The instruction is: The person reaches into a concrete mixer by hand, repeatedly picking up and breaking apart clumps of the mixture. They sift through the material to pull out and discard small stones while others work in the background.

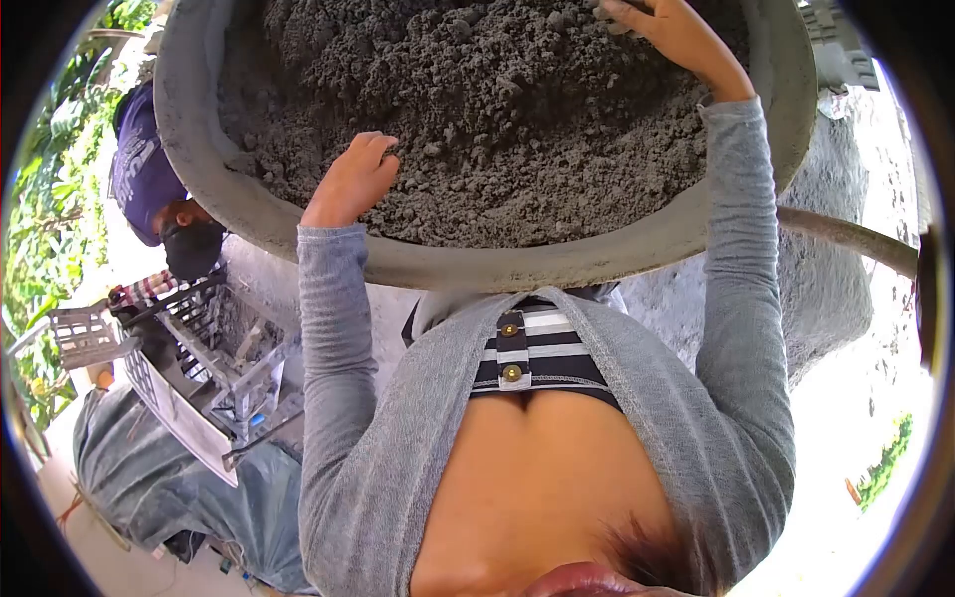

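A large round basin (517, 267) with a grey-crusted rim stands in front of me, holding a crumbly, damp grey mix (468, 129) that looks like mortar or clay. My left hand (353, 179) hovers over the near left part of the mix, fingers loosely bent and nothing seen in them. Farther out, at the top edge of the view, my right hand (665, 28) is over the far right of the mix. Its fingers are closed near something grey at their tips, possibly a clump of the mix; the frame edge cuts part of it off.
On the left, another person in a dark shirt (144, 164) bends down beside a slatted frame (214, 338). A dark grey tarp (189, 488) covers something below it. A pole (846, 231) sticks out right of the basin, before a grey mound (826, 289).
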The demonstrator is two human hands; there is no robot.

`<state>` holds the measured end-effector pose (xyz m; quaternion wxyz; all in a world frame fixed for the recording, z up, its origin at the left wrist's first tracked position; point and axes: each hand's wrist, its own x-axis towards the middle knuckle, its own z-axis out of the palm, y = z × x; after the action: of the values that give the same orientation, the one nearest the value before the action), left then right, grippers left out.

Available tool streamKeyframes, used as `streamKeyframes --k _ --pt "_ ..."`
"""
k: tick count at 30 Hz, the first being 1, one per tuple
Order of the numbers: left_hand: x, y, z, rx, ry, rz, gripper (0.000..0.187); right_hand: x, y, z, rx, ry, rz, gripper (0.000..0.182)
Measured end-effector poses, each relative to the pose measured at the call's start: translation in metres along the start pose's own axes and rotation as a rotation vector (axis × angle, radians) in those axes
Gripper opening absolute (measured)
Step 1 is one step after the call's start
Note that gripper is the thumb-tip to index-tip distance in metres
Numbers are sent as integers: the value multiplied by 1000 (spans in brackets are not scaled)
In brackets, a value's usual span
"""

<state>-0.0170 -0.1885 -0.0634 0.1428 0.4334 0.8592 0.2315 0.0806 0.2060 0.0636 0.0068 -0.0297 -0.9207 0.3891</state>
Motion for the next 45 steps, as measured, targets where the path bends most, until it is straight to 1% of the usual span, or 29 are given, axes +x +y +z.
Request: streamKeyframes --k 1,2,4,7,9,10,11,13,14,16,19,20,21,23,24,26,27,29,30,31,32,33,35,37,39,41,42,44,45 --pt "-1 2 0 26 -14 -23 31 11 12 3 -19 -82 49 32" --pt "0 9 -1 40 -43 -65 32 24 33 9 -25 -78 44 32" --pt "2 10 6 22 -65 -13 33 44 79 26 -208 -252 92 43" --pt "8 21 3 -41 -116 56 34 59 104 50 -213 -245 160 44" --pt "12 27 -3 -58 -241 -38 34 73 116 59 -196 -298 206 44" --pt "12 30 -5 -86 -187 -27 35 80 123 65 -176 -358 249 45" --pt "14 29 -6 -88 -183 -32 35 87 139 76 -161 -326 262 45" --pt "12 25 -6 -29 -231 -163 36 97 147 91 -177 -388 359 47" --pt "9 23 -8 -35 -233 -188 36 99 165 111 -173 -412 349 47" --pt "6 13 -13 63 -150 -356 37 95 204 165 -415 -24 155 52" --pt "2 -8 -25 246 136 -529 39 64 169 219 -485 -21 208 58" --pt "2 -7 -31 253 127 -540 39 52 154 232 -539 -64 236 61" --pt "4 -4 -36 198 149 -589 39 43 140 241 -540 -15 246 66" --pt "6 0 -34 142 177 -635 39 28 113 245 -515 -89 299 68" --pt "6 1 -29 105 117 -558 39 20 104 241 -514 -87 300 68" --pt "5 1 -21 20 -1 -365 39 6 92 234 -455 -303 230 64" --pt "6 2 -18 24 4 -356 39 0 92 234 -458 -293 231 64" --pt "9 11 -16 -95 -184 -151 39 -10 98 237 -526 -579 149 55" --pt "12 25 -21 -173 -261 -197 38 -11 101 236 -528 -568 145 55" --pt "13 26 -24 -164 -255 -192 38 -13 103 235 -474 -646 134 50" --pt "15 30 -29 -183 -248 -111 39 -14 104 233 -419 -724 122 44" --pt "16 34 -34 -201 -240 -31 39 -14 107 227 -420 -715 117 44" --pt "18 37 -52 -211 -244 -76 40 -10 111 211 -424 -614 -70 33" --pt "19 34 -69 -107 -139 -71 44 -5 87 177 -429 -607 -125 31" --pt "15 44 -86 -126 -98 -94 45 -1 62 145 -310 -526 -164 32" --pt "14 50 -96 -103 -22 -47 45 -2 39 115 -132 -202 -314 31" --pt "14 51 -96 -90 -23 -3 44 -4 16 91 -139 -193 -326 31" --pt "14 59 -95 -117 -68 14 43 -11 -27 55 -81 -323 213 28" --pt "14 62 -93 -150 -126 28 43 -12 -21 53 -82 -319 204 28"
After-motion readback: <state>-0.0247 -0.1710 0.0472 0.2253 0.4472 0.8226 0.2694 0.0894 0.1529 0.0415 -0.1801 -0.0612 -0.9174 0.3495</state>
